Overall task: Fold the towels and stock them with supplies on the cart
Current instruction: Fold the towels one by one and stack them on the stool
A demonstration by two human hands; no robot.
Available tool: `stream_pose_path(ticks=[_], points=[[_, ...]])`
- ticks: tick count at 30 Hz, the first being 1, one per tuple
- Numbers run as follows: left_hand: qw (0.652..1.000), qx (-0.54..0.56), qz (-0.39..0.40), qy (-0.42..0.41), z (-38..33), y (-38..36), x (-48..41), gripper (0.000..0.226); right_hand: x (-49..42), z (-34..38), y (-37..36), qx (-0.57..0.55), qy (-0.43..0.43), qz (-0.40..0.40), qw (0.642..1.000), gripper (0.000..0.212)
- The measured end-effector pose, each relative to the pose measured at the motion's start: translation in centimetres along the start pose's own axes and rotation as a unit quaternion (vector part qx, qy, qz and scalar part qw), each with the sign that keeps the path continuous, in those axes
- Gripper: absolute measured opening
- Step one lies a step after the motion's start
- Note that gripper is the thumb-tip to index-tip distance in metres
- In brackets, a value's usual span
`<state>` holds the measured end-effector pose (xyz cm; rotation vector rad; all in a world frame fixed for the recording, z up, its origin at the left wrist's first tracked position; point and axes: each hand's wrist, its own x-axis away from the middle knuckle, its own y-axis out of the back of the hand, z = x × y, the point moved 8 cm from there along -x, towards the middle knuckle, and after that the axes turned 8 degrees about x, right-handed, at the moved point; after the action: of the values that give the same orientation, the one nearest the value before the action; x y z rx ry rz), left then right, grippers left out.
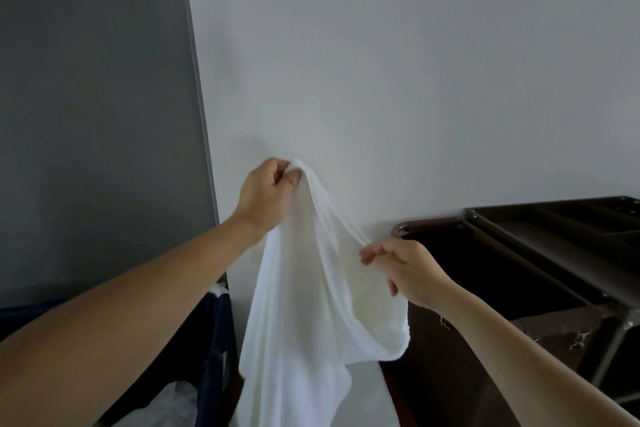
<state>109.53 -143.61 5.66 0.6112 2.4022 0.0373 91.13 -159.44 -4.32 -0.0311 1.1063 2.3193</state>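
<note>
A white towel (304,315) hangs in the air in front of a pale wall. My left hand (266,196) pinches its top edge, held up high. My right hand (401,270) is lower and to the right, pinching the same edge between thumb and fingers. The towel's edge stretches taut between the two hands, and the rest of the towel drapes down out of view at the bottom. The dark cart (540,253) stands at the right against the wall, its top tray just beyond my right hand.
A dark blue linen bag (211,350) on a frame sits at the lower left with white cloth (162,406) inside. A grey door or panel (97,114) fills the left side. The pale wall (381,62) is straight ahead.
</note>
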Motion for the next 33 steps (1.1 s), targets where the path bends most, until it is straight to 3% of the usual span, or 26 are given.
stream_pose_path(ticks=[3, 6, 9, 12, 16, 21, 27, 30, 33], points=[[1.000, 0.001, -0.012, -0.028, -1.9, 0.3, -1.3, 0.012, 1.1, -0.3, -1.8, 0.106, -0.008, 0.106, 0.989, 0.028], [0.998, -0.006, -0.025, -0.054, -2.9, 0.9, -2.0, 0.015, 2.1, -0.6, -4.3, 0.286, 0.016, 0.221, 0.932, 0.032], [0.997, -0.015, -0.039, -0.062, -2.8, 2.0, -2.7, 0.011, 2.8, -1.2, -5.7, 0.365, 0.035, 0.266, 0.892, 0.008], [0.996, -0.049, -0.055, -0.049, -0.9, 3.8, -3.3, 0.009, 2.8, -1.0, -5.1, 0.374, 0.066, 0.259, 0.888, 0.014], [0.992, -0.081, -0.092, 0.007, 3.3, 7.3, -3.6, 0.011, 2.1, 0.2, -0.8, 0.361, 0.081, 0.175, 0.912, 0.016], [0.994, -0.061, -0.085, 0.034, 6.2, 8.8, -2.5, 0.009, 2.0, 0.1, 1.9, 0.205, 0.024, 0.176, 0.962, 0.026], [0.997, -0.016, -0.062, 0.030, 5.8, 7.1, -2.0, 0.005, 2.2, -1.1, 1.1, 0.244, 0.007, 0.223, 0.944, 0.015], [0.998, -0.001, -0.060, 0.032, 5.4, 5.8, -1.9, 0.005, 2.4, -0.8, 0.6, 0.346, 0.046, 0.196, 0.916, 0.034], [0.997, 0.009, -0.068, 0.043, 5.4, 5.4, -1.9, 0.006, 2.7, -0.5, 0.5, 0.355, 0.078, 0.164, 0.917, 0.031]])
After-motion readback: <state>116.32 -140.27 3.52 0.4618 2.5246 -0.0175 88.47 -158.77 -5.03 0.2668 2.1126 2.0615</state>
